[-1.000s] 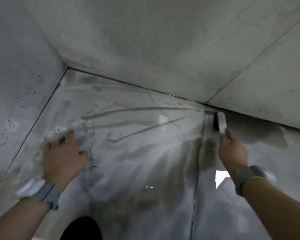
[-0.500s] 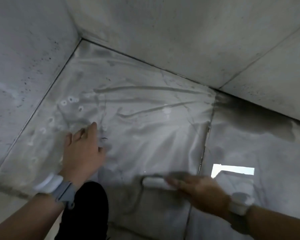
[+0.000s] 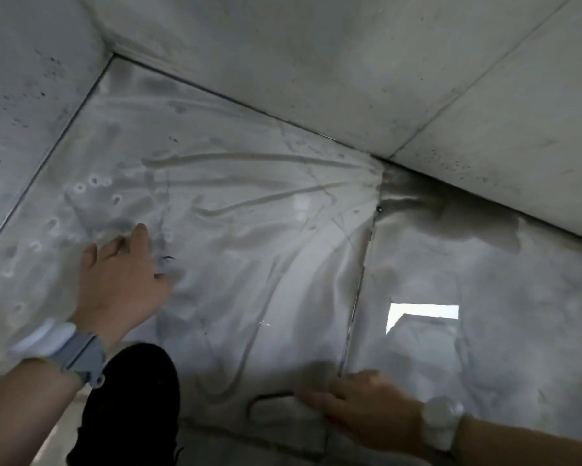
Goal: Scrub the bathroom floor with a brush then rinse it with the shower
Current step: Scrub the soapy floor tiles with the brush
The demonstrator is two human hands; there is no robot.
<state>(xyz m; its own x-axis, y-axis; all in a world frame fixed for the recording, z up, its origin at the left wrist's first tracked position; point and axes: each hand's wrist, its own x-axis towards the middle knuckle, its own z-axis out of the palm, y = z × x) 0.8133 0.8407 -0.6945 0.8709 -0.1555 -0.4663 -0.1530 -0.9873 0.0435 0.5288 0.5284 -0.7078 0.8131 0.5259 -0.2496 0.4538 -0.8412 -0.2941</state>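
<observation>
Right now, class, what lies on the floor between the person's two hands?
In the head view, only wet, soapy floor tile with scrub streaks lies between the left hand and right hand; nothing stands there.

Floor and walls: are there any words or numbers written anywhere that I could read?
None. The wet floor tiles and wall tiles show only streaks and specks. The wristbands on the left hand and right hand show no readable text; the picture is blurred.

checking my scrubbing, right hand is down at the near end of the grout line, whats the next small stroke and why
Probably push the right hand forward along the grout line toward the dark patch by the wall; that patch looks unscrubbed, while the floor left of it shows soapy streaks.
</observation>
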